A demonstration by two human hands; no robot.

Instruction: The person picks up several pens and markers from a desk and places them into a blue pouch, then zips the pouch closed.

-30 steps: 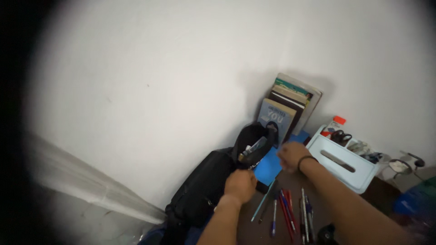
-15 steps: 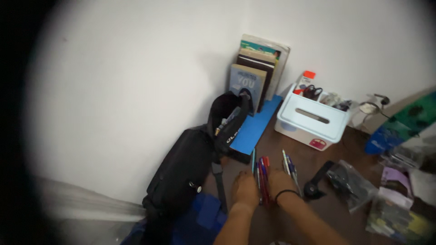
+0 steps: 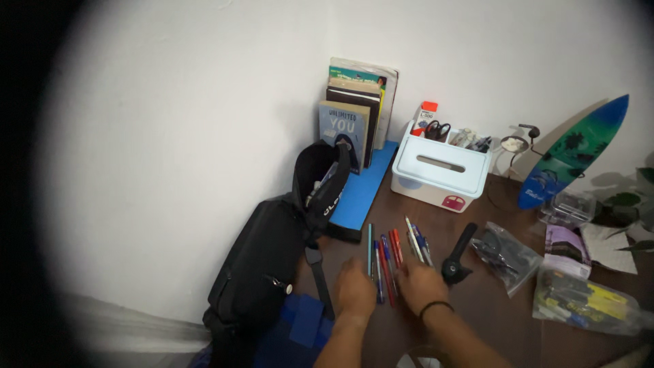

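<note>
By both hands (image 3: 388,289), pens (image 3: 385,255) point toward wall.

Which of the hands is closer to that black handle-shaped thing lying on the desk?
The right hand: it lies just left of the black handle. The left hand is farther, beyond the pens.

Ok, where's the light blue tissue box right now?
In the head view, the light blue tissue box sits at the desk's back, right of the books, beyond the pens.
</note>
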